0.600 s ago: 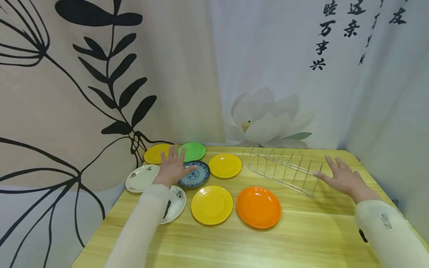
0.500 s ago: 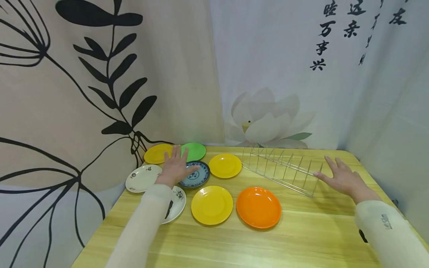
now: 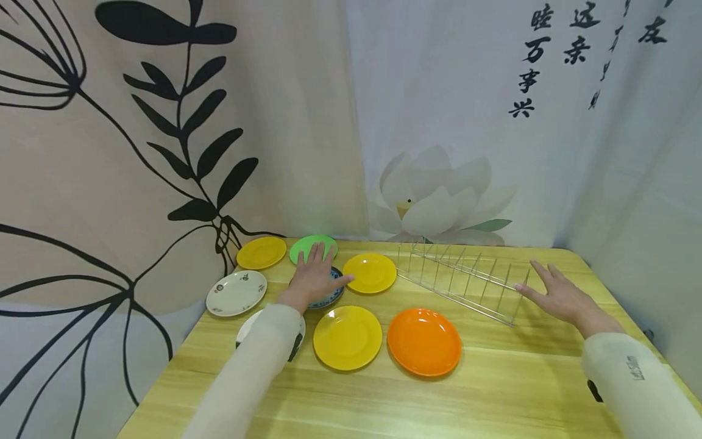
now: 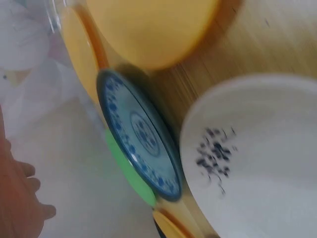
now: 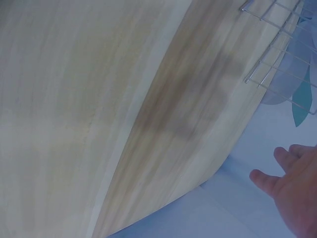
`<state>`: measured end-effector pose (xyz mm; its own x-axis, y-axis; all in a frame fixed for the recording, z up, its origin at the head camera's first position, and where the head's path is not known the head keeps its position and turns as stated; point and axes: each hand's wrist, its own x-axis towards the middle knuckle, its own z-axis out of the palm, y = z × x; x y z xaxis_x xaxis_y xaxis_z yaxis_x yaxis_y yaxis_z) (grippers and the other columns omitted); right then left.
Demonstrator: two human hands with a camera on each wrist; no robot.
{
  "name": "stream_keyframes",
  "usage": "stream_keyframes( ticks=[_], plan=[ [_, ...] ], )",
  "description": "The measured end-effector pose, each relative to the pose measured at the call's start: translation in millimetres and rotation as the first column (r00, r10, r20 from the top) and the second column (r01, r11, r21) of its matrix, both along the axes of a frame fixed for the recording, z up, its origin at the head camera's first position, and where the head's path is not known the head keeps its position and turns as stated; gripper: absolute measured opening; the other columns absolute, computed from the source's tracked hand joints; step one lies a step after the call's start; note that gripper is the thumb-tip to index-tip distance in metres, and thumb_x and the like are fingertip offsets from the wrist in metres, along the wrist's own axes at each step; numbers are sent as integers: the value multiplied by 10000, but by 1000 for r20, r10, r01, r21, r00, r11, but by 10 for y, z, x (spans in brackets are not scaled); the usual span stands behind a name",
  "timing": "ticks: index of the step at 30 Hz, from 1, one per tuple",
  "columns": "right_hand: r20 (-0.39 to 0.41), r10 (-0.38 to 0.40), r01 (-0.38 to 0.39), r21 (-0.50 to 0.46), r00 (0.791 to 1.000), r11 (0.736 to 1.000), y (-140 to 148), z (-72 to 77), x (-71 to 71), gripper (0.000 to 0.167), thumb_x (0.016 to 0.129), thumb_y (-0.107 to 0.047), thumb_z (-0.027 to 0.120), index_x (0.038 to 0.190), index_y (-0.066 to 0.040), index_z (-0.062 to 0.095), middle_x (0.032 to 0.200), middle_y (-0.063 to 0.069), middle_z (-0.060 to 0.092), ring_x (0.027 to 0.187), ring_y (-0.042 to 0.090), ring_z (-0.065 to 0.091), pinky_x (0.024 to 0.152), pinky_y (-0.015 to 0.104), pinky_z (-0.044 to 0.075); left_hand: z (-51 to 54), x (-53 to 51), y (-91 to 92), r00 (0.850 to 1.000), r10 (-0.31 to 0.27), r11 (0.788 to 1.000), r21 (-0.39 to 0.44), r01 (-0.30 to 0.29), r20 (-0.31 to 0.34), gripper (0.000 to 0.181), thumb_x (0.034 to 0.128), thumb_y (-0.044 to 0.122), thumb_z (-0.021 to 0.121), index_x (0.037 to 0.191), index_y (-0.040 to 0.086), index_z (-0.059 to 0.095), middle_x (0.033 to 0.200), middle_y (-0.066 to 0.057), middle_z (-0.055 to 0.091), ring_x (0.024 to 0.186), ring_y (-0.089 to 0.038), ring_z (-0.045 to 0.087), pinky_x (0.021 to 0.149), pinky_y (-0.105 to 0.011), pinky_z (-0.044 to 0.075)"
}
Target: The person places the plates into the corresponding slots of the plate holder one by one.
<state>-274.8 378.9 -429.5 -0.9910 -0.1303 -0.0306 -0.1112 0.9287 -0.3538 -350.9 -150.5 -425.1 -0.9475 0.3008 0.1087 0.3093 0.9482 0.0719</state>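
Note:
My left hand (image 3: 314, 277), fingers spread, is held over the blue-patterned plate (image 3: 332, 291) and partly hides it. In the left wrist view that hand (image 4: 22, 198) holds nothing, and the blue-patterned plate (image 4: 141, 131) lies beside a white plate (image 4: 257, 158). Beyond the fingertips is the green plate (image 3: 298, 249). On the right, my right hand (image 3: 567, 299) hovers with spread fingers by the near right end of the wire rack (image 3: 466, 277). The right wrist view shows this hand (image 5: 294, 191) empty, apart from the rack (image 5: 272, 47).
Yellow plates (image 3: 347, 338) (image 3: 370, 273) (image 3: 261, 253) and an orange plate (image 3: 425, 342) lie flat on the wooden table (image 3: 439, 408). White plates (image 3: 236, 293) (image 3: 249, 327) are at the left, one partly under my left sleeve. A printed curtain (image 3: 296, 122) hangs behind.
My left hand has moved to the right, from near the white plates to over the blue-patterned plate. My right hand has stayed almost in place.

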Motion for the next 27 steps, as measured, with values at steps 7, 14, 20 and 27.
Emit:
stream_keyframes(
  ticks=[7, 14, 20, 27],
  plan=[
    [-6, 4, -5, -40, 1000, 999, 9, -25, 3, 869, 1016, -574, 388, 1568, 3, 46, 1485, 478, 46, 1284, 694, 170, 904, 836, 240, -17, 57, 237, 998, -41, 996, 85, 37, 38, 996, 884, 801, 370, 1598, 138, 163, 1629, -175, 156, 1498, -348, 100, 1175, -617, 79],
    [-4, 1, -1, -94, 1000, 996, 4, -50, 13, 857, 1019, -557, 399, 1569, 1, 54, 1484, 475, 69, 1309, 676, 145, 917, 837, 212, -12, 160, 465, 987, -54, 977, 214, 21, 150, 965, 878, 785, 426, 1601, 199, 173, 1642, -142, 126, 1496, -346, 115, 1193, -557, 111],
    [-21, 3, -6, -130, 1000, 992, -17, -78, 4, 855, 1021, -554, 401, 1558, 34, 89, 1491, 457, 105, 1319, 663, 149, 942, 823, 198, -61, 233, 604, 970, -89, 928, 372, -2, 228, 955, 867, 776, 469, 1597, 223, 198, 1641, -92, 171, 1491, -302, 170, 1187, -529, 188],
    [-47, 10, -18, -174, 999, 985, -32, -107, 3, 828, 1027, -531, 409, 1539, 67, 153, 1495, 434, 161, 1292, 654, 233, 944, 801, 243, -132, 323, 754, 944, -121, 846, 530, -65, 307, 895, 888, 724, 511, 1590, 252, 220, 1630, -40, 223, 1477, -279, 224, 1177, -528, 221]
  ],
)
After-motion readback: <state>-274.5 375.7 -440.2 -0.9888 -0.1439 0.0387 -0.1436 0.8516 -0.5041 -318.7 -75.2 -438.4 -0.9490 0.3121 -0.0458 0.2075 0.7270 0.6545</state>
